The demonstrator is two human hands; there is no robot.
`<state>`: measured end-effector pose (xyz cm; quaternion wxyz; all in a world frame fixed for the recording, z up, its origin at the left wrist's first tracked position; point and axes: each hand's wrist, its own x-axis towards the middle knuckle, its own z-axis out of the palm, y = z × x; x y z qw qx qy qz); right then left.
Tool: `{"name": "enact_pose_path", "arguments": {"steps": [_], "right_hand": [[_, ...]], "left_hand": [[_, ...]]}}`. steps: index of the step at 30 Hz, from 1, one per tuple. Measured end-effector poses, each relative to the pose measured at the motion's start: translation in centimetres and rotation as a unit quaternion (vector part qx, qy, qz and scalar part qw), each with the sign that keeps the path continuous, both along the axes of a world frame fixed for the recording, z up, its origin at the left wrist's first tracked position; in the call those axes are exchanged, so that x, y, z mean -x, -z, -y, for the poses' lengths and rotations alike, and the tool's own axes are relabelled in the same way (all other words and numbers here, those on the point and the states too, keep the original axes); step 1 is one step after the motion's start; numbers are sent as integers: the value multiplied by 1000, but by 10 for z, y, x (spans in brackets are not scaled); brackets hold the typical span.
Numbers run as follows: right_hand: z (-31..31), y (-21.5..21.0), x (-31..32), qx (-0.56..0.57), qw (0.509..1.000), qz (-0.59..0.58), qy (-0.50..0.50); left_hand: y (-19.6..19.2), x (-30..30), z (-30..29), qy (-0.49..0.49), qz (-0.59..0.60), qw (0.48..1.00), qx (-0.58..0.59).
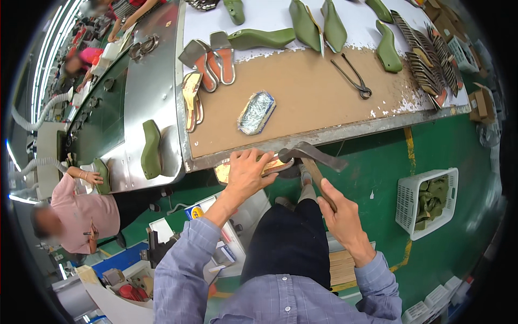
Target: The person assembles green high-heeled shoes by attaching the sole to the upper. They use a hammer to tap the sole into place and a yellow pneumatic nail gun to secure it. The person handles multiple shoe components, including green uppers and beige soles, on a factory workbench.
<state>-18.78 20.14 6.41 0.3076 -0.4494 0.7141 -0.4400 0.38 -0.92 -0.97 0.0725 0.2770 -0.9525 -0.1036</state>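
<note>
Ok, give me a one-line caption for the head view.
Left hand on a sole beside the workbench, right hand holding a wooden-handled hammer, its head near the sole.

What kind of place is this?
It looks like a shoemaking workshop. Green foot-shaped forms and sole-shaped pieces lie on the workbench, and the person's right hand holds a hammer.

1 hammer [313, 170] over yellowish sole [222, 172]

Metal hammer head [322, 156], wooden handle [314, 174], smooth shoe lasts [261, 39], probably plastic, matt tabletop [307, 97], shiny metal side table [156, 86]
</note>
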Motion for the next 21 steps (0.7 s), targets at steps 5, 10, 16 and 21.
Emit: {"name": "enact_pose_path", "arguments": {"steps": [5, 10, 16, 21], "right_hand": [[-9, -24, -4, 165, 980, -112, 3], [4, 28, -3, -47, 983, -172, -42], [-2, -30, 3, 168, 973, -118, 106], [2, 24, -7, 67, 989, -129, 16]], "left_hand": [[1, -2, -2, -13, 5, 1000, -1], [0, 3, 1, -11, 23, 1000, -11], [3, -4, -2, -12, -3, 1000, 4], [1, 2, 0, -13, 18, 1000, -4]]}}
